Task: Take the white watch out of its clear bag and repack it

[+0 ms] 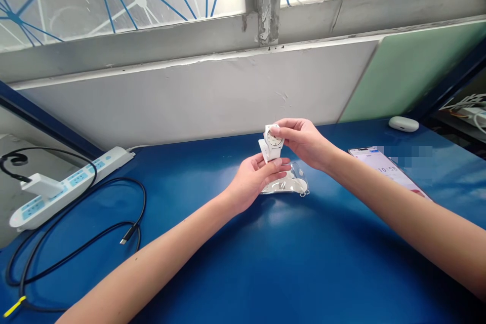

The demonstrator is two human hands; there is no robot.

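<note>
A white wristwatch (274,140) with a round dial is held up above the table, its strap bent into a loop. My left hand (255,178) is closed on the lower part of the strap, thumb on the near side. With thumb and fingers, my right hand (301,140) pinches the watch at the right side of its dial. Below and behind my left fingers lies a clear plastic pouch (299,173) with pale shapes on it and small scalloped bits at its right corner. My left hand hides part of this pouch.
A white power strip (110,159) with a plugged-in charger (41,186) lies at the left. A black cable (142,202) coils over the blue table (266,263). At the right are a phone (383,167), partly behind my right forearm, and a white oval case (403,124).
</note>
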